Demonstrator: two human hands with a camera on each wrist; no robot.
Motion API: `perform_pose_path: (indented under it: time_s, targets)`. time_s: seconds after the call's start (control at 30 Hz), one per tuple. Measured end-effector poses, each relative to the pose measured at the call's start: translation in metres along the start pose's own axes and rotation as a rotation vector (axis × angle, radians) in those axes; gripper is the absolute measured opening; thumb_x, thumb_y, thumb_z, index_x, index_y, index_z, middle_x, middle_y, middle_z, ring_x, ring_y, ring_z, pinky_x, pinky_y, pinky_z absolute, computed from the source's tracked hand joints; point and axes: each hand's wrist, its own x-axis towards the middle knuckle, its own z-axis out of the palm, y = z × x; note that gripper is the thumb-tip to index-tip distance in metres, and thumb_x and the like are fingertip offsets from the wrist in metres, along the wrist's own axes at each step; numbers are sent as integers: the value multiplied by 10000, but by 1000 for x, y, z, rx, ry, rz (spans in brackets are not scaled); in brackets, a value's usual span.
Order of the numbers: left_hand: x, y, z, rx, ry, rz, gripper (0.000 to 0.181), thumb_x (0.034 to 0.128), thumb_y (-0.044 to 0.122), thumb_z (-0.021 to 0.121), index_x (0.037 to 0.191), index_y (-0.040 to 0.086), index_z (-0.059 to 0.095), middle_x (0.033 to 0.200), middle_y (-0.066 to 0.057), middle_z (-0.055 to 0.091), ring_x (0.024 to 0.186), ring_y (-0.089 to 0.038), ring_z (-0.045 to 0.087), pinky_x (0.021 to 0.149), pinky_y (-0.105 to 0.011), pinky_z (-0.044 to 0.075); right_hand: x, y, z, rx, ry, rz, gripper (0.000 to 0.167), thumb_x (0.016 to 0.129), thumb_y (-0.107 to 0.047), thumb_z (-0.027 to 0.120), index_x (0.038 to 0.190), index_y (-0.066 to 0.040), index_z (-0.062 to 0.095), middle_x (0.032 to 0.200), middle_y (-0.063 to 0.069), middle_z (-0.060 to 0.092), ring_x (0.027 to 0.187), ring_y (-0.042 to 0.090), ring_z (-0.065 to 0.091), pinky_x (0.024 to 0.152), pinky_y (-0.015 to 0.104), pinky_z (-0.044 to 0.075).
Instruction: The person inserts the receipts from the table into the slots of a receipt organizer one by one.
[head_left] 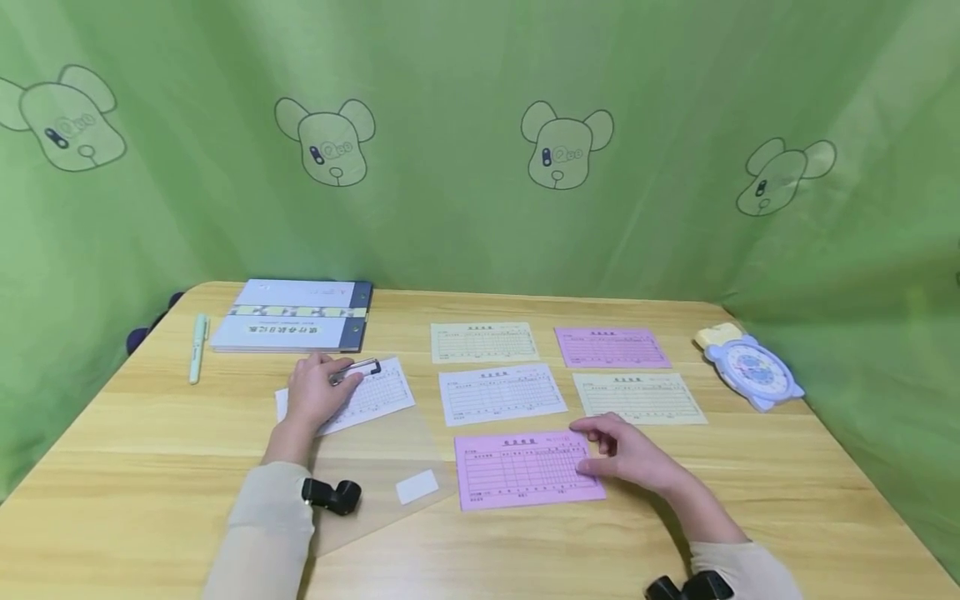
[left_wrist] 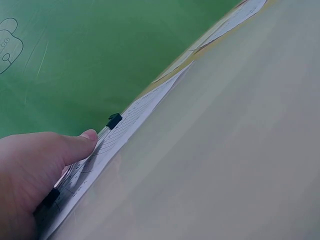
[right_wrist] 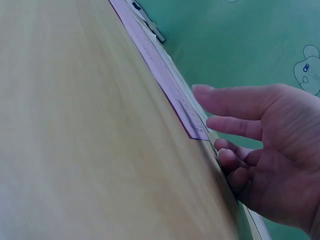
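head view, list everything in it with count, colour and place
wood-grain table: 1, light brown, foreground
fabric curtain: 1, green, behind table
outlined animal faces: 4, dark-lined, across curtain
rectangular book: 1, pale with dark edge, far left
slim marker: 1, mint green, left of book
translucent board: 1, beige-looking, left front
small rectangular label: 1, white, on board
metal clip: 1, silver and black, at left grip
printed white slips: 2, on board and mid-table
printed pale-green slips: 2, centre back and right
printed pink slips: 2, centre front and right back
lobed round object: 1, light blue, far right
small block: 1, pale yellow, beside it
dark object: 1, mostly hidden, beyond table's left
wrist devices: 2, black, on sleeves
sleeves: 2, beige, front
left grip: 1, bare, at clip
right grip: 1, bare, by front pink slip
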Motion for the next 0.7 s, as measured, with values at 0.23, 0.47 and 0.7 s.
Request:
perform_pose_path:
  time_s: [0.23,0.47,0.7]
  targets:
    - [0,-1,1,-9,-10,-5,383,789,302,605,1070,42,610,915,-117,453,801,-269,372,690,-395,278,-1,-4,3,-133,-22,-29,550,640,-216,746,1105,-32,517,845,42,406,728,177,377,621,253,349]
    - [-1,-1,0,-11,-17,-13,379,793,300,601,1073,44,609,922,-118,449,807,-271,369,692,-401,277,-2,-6,4,-146,-20,-48,423,662,-165,730,1019,-62,530,821,38,395,711,168,375,609,252,348]
    - [-1,0,1,-15,-16,-20,385,793,308,599,1077,49,607,919,-112,444,808,-265,366,701,-399,275,-1,-6,5,-135,-30,-52,352,704,-84,682,1008,-96,504,791,15,436,677,156,406,592,256,363]
